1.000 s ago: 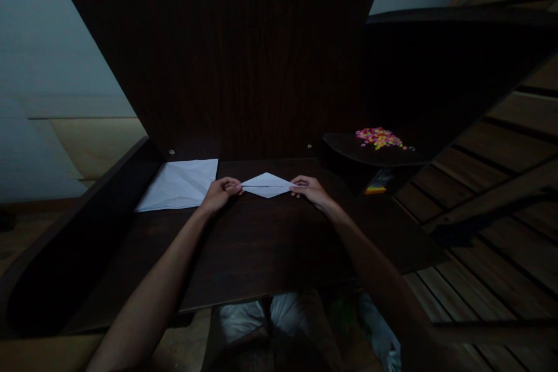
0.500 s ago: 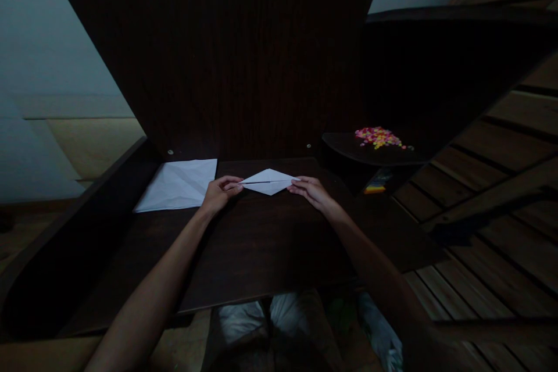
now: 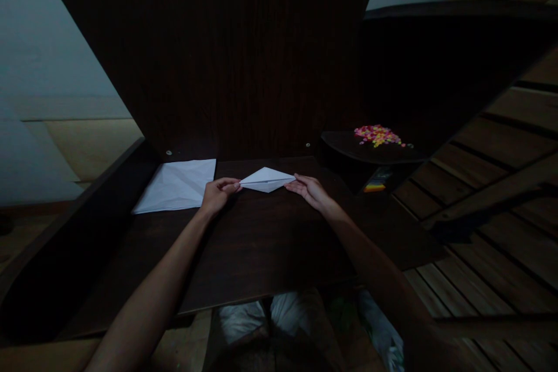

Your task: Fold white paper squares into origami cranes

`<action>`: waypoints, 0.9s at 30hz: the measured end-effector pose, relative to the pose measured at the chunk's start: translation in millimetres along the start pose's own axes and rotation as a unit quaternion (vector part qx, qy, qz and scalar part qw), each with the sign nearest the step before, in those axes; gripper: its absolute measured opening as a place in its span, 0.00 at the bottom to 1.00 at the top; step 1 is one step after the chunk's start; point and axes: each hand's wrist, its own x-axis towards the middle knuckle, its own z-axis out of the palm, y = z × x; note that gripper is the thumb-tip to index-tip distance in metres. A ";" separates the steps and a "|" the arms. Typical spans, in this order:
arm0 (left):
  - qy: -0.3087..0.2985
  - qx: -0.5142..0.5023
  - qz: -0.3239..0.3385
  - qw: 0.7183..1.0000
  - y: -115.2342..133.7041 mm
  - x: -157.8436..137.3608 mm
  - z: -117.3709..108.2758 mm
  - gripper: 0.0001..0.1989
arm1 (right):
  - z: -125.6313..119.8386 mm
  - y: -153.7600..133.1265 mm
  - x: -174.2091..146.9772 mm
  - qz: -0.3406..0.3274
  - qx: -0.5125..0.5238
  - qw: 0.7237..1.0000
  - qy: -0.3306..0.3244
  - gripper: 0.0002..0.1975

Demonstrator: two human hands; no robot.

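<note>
A white sheet of paper folded into a long diamond (image 3: 267, 176) is stretched between my two hands over the dark desk. A lengthwise slit runs along its middle. My left hand (image 3: 218, 193) pinches the left tip between thumb and fingers. At the right tip, my right hand (image 3: 308, 189) grips the paper with the thumb on top and the fingers beneath it. Just left of my left hand lies a flat white stack of paper (image 3: 178, 186) with crease lines on its top sheet.
A pile of small pink and yellow pieces (image 3: 378, 135) sits on a rounded corner shelf (image 3: 349, 145) at the right. Below that shelf is a small yellow-edged item (image 3: 375, 188). A raised side panel (image 3: 78, 226) borders the dark desk (image 3: 261, 250) on the left.
The folded paper has tilted slightly, its slit now looking narrower and its upper face larger. Both hands have shifted a little to the left and still hold the tips.
</note>
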 end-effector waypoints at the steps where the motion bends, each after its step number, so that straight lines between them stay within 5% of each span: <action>1: 0.002 0.001 -0.003 1.000 0.8 -0.3 -0.1 0.18 | -0.1 0.5 0.2 -0.004 0.001 1.000 0.001 0.09; 19: 0.010 -0.083 -0.069 0.994 -0.1 1.6 0.4 0.09 | -2.8 7.2 2.1 -0.070 -0.106 0.992 0.023 0.06; 24: -0.021 0.043 -0.056 0.997 -2.8 2.0 -3.8 0.02 | -7.3 11.1 6.6 -0.082 -0.238 0.967 0.034 0.04; 27: -0.025 0.214 0.046 0.975 -3.0 -2.3 -4.4 0.04 | -8.3 14.7 8.5 -0.095 -0.281 0.954 0.035 0.03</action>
